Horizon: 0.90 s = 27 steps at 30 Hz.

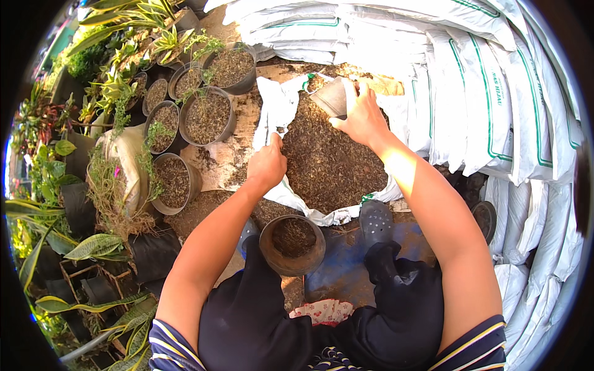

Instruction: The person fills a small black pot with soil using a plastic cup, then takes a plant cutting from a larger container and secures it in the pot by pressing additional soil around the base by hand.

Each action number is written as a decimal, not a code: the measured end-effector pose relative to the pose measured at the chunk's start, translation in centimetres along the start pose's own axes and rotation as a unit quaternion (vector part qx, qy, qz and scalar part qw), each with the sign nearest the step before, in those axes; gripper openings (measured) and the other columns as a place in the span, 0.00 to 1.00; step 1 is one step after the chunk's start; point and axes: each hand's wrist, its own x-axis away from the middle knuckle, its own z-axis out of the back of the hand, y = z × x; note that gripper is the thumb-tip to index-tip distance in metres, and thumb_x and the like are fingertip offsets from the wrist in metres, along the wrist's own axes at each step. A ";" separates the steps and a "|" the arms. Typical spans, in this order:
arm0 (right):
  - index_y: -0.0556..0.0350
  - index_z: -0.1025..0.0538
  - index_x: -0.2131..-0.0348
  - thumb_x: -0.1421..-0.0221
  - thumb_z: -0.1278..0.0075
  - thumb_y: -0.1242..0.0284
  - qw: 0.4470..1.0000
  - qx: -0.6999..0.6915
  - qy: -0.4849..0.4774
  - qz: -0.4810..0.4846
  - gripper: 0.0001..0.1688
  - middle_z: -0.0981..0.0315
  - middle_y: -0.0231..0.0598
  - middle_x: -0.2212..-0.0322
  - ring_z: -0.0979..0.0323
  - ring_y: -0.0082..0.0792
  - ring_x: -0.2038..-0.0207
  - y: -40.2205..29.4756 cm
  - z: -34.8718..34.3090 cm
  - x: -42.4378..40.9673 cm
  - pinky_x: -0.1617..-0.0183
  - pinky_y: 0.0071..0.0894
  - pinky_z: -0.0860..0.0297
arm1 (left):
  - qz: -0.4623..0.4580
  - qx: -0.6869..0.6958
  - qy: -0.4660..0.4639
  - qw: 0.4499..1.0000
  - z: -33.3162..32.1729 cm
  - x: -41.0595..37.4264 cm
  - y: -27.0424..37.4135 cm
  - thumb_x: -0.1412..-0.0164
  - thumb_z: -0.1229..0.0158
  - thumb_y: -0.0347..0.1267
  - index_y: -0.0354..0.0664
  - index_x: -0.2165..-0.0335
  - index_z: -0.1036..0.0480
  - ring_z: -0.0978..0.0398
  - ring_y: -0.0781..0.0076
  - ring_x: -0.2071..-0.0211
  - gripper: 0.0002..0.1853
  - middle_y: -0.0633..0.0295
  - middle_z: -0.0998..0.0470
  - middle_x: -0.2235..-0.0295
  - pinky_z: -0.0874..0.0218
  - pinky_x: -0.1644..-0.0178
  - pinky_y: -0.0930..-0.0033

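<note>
An opened white plastic sack (325, 218) lies before me, full of brown potting mix (332, 157). My left hand (268, 163) grips the sack's left edge, its index finger stretched along the plastic. With my right hand (364, 113) I hold a small grey pot (330, 98), tilted over the far part of the mix; the pot's inside is hidden. Between my legs stands a larger plastic pot (292, 246), partly filled with dark mix.
Several pots of mix (206, 116) stand to the left, some with small green plants. Potted snake plants (95, 246) and an old sack (132, 162) with dry roots lie further left. White filled sacks (492, 102) are stacked behind and to the right. A dark clog (376, 220) touches the sack's near edge.
</note>
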 end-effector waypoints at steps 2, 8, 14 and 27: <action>0.60 0.46 0.30 0.53 0.30 0.61 0.999 -0.036 -0.005 0.004 0.61 0.47 0.72 0.37 0.45 0.65 0.33 0.0 -0.3 -0.1 0.29 0.51 0.38 | -0.009 0.030 0.016 0.999 0.8 0.2 0.6 0.39 0.46 0.31 0.42 0.54 0.36 0.21 0.32 0.67 0.15 0.40 0.19 0.71 0.32 0.58 0.35; 0.55 0.47 0.29 0.55 0.30 0.63 0.987 -0.074 -0.111 0.090 0.62 0.52 0.66 0.32 0.48 0.63 0.30 -2.5 -0.3 -0.4 0.28 0.51 0.39 | 0.029 0.023 0.037 0.999 1.6 0.8 -1.4 0.40 0.46 0.33 0.43 0.57 0.34 0.21 0.33 0.67 0.13 0.40 0.19 0.72 0.32 0.58 0.37; 0.54 0.46 0.29 0.55 0.31 0.64 0.972 -0.031 -0.151 0.178 0.62 0.46 0.63 0.35 0.44 0.58 0.32 -4.1 -2.1 1.0 0.29 0.47 0.39 | -0.014 -0.011 0.003 1.000 0.8 1.6 -3.2 0.38 0.48 0.33 0.44 0.55 0.32 0.19 0.38 0.64 0.12 0.43 0.18 0.66 0.30 0.57 0.40; 0.59 0.37 0.35 0.52 0.34 0.62 0.941 -0.270 -0.202 0.024 0.50 0.27 0.58 0.49 0.26 0.49 0.44 -1.0 -2.9 0.3 0.38 0.44 0.31 | -0.176 0.008 -0.076 0.981 0.8 5.8 -2.0 0.35 0.46 0.34 0.46 0.48 0.30 0.20 0.46 0.57 0.17 0.50 0.19 0.59 0.29 0.53 0.46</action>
